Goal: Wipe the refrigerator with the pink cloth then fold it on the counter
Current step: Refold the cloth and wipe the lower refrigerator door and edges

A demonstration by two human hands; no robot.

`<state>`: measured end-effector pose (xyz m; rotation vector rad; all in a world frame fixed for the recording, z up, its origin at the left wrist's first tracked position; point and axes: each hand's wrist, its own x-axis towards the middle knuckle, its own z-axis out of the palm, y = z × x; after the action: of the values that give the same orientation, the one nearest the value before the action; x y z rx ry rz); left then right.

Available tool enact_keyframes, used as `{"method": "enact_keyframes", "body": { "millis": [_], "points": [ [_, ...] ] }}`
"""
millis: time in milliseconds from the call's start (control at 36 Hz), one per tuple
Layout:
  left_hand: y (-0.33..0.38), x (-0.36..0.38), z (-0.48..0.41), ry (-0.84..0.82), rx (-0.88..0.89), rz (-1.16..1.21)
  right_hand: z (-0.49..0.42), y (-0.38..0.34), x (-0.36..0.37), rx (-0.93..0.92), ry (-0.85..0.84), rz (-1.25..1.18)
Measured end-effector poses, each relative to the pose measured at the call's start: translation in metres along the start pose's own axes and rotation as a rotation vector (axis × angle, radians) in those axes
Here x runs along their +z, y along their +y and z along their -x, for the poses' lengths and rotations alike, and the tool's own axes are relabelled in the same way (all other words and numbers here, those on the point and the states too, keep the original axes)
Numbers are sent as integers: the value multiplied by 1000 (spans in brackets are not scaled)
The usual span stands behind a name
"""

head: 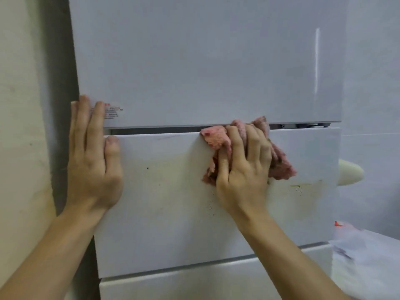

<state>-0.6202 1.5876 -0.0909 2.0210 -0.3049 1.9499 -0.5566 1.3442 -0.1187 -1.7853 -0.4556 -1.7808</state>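
A white refrigerator [194,61] fills the head view, with an upper door, a middle drawer front [173,213] and a lower one below. My right hand [242,167] presses a crumpled pink cloth [216,139] against the top edge of the middle drawer, just under the gap below the upper door. My left hand [93,156] lies flat with fingers spread on the fridge's left edge, spanning the upper door and the drawer. Yellowish stains and dark specks mark the drawer front.
A cream wall [21,126] runs along the left, with a dark gap beside the fridge. To the right stand a grey wall, a pale rounded object [348,172] and a blurred white plastic bag [363,256].
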Motion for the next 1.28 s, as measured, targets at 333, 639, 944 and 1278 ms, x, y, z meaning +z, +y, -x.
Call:
{"method": "enact_keyframes", "body": {
  "millis": [333,639,944,1278],
  "points": [
    [3,0,2,12,-18,27,-7,18,-13,-217,-85,44],
    [1,-3,9,8,-29,142,20,-28,13,94,-16,65],
    [-5,-12,8,-46,-38,288,34,-146,53,-236,-159,-161],
    [-4,-19,21,-113,-115,267,27,-63,23,-5,-79,23]
  ]
}}
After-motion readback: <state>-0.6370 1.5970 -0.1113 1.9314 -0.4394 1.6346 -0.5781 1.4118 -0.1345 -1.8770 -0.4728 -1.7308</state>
